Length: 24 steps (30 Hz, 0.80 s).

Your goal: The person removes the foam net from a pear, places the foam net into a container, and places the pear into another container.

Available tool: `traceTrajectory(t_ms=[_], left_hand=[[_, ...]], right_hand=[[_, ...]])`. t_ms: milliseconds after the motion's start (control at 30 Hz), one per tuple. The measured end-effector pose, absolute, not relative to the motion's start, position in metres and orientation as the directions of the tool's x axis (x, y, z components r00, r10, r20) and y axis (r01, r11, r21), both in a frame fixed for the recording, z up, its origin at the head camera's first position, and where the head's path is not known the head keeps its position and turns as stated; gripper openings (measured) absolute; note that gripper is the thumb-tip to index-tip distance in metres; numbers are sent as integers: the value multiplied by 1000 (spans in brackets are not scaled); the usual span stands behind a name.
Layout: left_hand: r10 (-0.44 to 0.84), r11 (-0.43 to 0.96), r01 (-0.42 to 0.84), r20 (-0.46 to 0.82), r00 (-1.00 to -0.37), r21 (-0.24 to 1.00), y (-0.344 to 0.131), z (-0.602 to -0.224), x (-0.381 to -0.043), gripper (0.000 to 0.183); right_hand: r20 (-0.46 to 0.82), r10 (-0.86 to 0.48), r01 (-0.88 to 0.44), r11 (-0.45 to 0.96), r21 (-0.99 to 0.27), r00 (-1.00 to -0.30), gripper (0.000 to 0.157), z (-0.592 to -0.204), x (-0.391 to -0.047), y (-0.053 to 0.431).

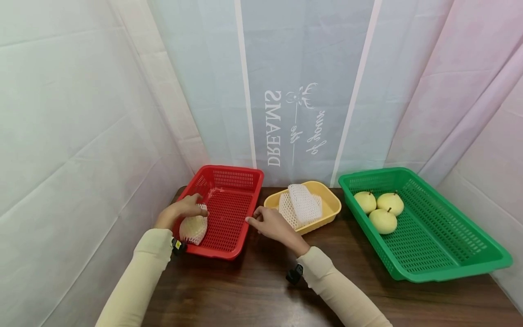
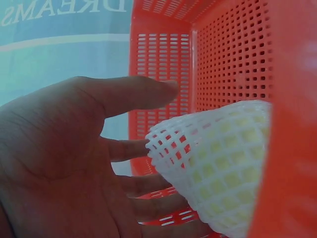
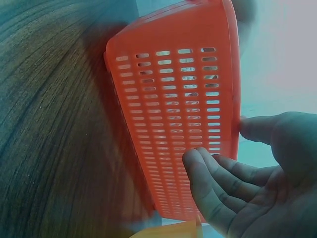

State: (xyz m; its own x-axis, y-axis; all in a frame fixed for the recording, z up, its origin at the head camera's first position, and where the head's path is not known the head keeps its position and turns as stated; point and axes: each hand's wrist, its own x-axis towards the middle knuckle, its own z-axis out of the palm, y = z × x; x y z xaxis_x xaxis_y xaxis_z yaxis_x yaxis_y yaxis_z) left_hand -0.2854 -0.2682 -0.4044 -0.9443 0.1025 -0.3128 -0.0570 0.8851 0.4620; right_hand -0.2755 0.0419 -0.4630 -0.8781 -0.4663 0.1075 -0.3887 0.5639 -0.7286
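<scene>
A pear in a white foam net [image 1: 194, 229] lies in the near left corner of the red basket [image 1: 229, 252]. Over it is my left hand [image 1: 181, 211], its thumb apart from the fingers; the left wrist view shows the netted pear [image 2: 228, 163] beside the loosely extended fingers, not gripped. My right hand [image 1: 275, 225] is at the basket's right side with nothing in its grasp. In the right wrist view its thumb is at the rim and its bent fingers are by the slotted wall [image 3: 173, 114]; whether they touch I cannot tell.
A yellow tray [image 1: 333, 206] holding white foam nets [image 1: 304, 204] stands right of the red basket. Farther right, a green basket [image 1: 449, 275] contains three pears [image 1: 383, 221]. All stand on a dark wooden table [image 1: 229, 295], with curtains behind.
</scene>
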Motion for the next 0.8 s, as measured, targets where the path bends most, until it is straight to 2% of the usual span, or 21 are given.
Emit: traceTrajectory(t_ms=[133, 400, 533, 800], left_hand=[[106, 880, -65, -328, -939, 471, -268, -406, -281, 76], [86, 877, -97, -352, -932, 471, -268, -414, -271, 95], [63, 886, -99, -329, -942, 452, -267, -420, -267, 101], [45, 881, -83, -259, -965, 465, -264, -430, -260, 94]], right_hand=[[106, -463, -383, 561, -734, -880, 30, -463, -276, 43], [90, -470, -371, 549, -749, -878, 29, -464, -274, 44], [87, -473, -368, 543, -755, -877, 30, -463, -273, 43], [78, -468, -351, 532, -770, -880, 31, -463, -272, 42]])
